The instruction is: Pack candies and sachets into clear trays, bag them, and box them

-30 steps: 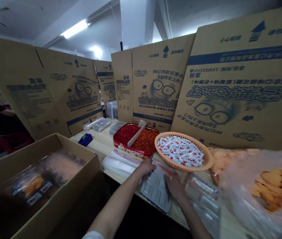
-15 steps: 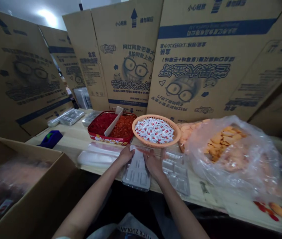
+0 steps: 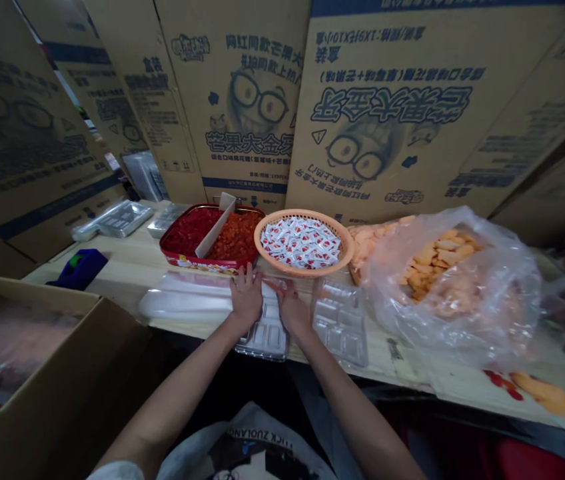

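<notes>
Cardboard carton flats (image 3: 402, 133) standing along far edge of wooden table (image 3: 132, 263). Open carton (image 3: 37, 373) near left; plastic bag (image 3: 442, 287) of orange pieces right. Red tin (image 3: 197, 265) of diced red and orange pieces, wicker basket (image 3: 322, 268) of white sachets far centre. Clear blister tray (image 3: 267, 337) near centre under both hands. Left hand (image 3: 246, 298) flat, fingers spread, on tray's far left; right hand (image 3: 293, 313) on its right side, fingers loosely together; grip cannot be told. Second blister tray (image 3: 340, 323) just right.

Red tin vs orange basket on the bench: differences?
The red tin is rectangular; the orange basket is round and woven. The tin's divider separates dark red diced pieces from orange diced pieces; the basket holds one heap of white-and-red sachets. Both sit open-topped on the wooden table.
</notes>
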{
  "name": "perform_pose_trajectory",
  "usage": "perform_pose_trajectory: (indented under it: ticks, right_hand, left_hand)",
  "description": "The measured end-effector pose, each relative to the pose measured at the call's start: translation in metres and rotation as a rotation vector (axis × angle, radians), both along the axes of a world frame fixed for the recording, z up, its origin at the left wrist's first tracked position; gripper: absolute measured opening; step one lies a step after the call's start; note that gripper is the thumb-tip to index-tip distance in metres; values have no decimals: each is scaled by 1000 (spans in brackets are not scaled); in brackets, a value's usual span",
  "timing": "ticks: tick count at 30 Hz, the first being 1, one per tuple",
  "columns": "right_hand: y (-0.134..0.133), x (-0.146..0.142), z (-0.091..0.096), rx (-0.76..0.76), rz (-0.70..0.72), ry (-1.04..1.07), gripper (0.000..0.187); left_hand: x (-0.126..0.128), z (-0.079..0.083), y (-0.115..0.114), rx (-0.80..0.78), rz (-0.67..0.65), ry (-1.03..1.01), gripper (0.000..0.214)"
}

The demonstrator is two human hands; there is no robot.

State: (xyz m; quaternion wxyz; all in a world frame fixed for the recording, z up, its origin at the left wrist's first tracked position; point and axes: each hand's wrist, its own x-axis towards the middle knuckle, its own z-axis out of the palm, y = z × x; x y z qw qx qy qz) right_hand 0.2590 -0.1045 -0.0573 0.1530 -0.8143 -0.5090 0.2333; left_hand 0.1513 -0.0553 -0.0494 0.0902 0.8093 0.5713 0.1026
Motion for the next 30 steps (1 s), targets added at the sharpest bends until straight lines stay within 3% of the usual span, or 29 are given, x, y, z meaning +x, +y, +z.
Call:
perform_pose_trajectory:
  ticks: [3, 5, 9, 15, 18, 21, 25, 27, 30]
  right_hand:
    - [-5, 4, -5, 94, 17, 35, 53]
    - [-12, 11, -6, 243, 50, 5, 50]
    - [-30, 53, -7, 495, 115, -234, 35]
    - [-34, 136, -17, 388, 90, -447, 35]
    - [-32, 140, -26, 361, 103, -455, 30]
    - [-34, 127, -33, 356, 138, -436, 27]
    - [-37, 117, -35, 383, 187, -393, 23]
    - [-38, 118, -34, 404, 194, -373, 20]
    - [-39, 121, -34, 451, 188, -348, 17]
  left_hand:
    - [2, 7, -8, 81, -125, 24, 40]
    - [2, 11, -11, 108, -215, 29, 37]
    - [2, 12, -21, 201, -372, 43, 40]
    - [0, 12, -37, 186, -497, 52, 37]
    - [-3, 20, -45, 164, -521, 14, 35]
    - [0, 22, -69, 134, -604, -32, 36]
    - [22, -4, -121, 66, -795, -34, 62]
    - [37, -26, -140, 45, -813, 25, 67]
    - [50, -53, -150, 10, -795, 96, 62]
